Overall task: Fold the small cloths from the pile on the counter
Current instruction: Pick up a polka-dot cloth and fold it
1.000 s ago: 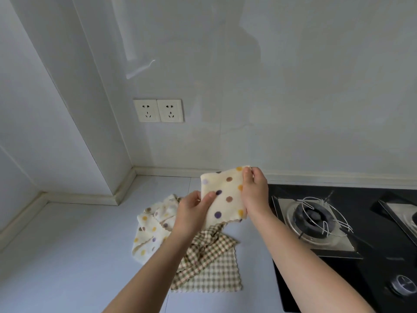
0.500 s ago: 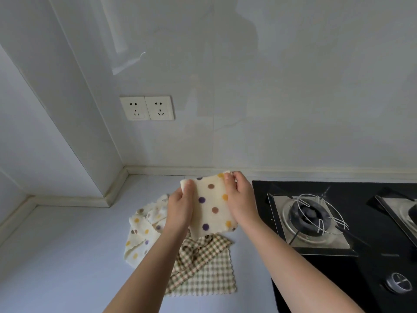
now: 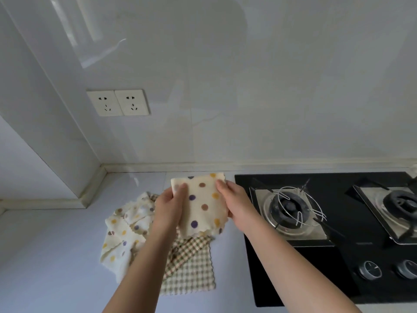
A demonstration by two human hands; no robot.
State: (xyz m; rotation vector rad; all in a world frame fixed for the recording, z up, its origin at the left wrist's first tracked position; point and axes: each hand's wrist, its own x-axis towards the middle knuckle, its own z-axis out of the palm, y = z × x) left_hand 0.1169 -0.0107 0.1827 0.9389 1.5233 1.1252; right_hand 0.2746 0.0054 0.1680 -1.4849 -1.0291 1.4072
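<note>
Both hands clamp one spotted cloth [image 3: 203,205] between them. The left hand [image 3: 168,206] holds its left edge, with the thumb laid across the front near the top corner and the other fingers hidden behind. The right hand [image 3: 234,202] pinches the right edge just under the top corner; how its thumb lies cannot be told. The cloth is cream with brown, purple and yellow spots. It hangs in the air above the counter [image 3: 56,256], roughly upright. It looks doubled: the top left corner is rounded and thick, and a second zigzag hem shows just below the front one.

The pile [image 3: 158,249] lies on the counter directly under the hands, partly hidden by the left forearm. It holds a crumpled cloth [image 3: 125,233] of the same spotted pattern on the left and a checked cloth [image 3: 191,269] on the right, which lies flatter, with one layer turned at an angle over another. The hanging hem of the held cloth overlaps the checked cloth's far edge in view.

A black hob [image 3: 293,279] sits just right of the pile, with a burner [image 3: 290,206] under a wire ring near the right hand and knobs [image 3: 370,271] towards the front. Two sockets [image 3: 118,102] sit on the wall [image 3: 270,98] above the counter.
</note>
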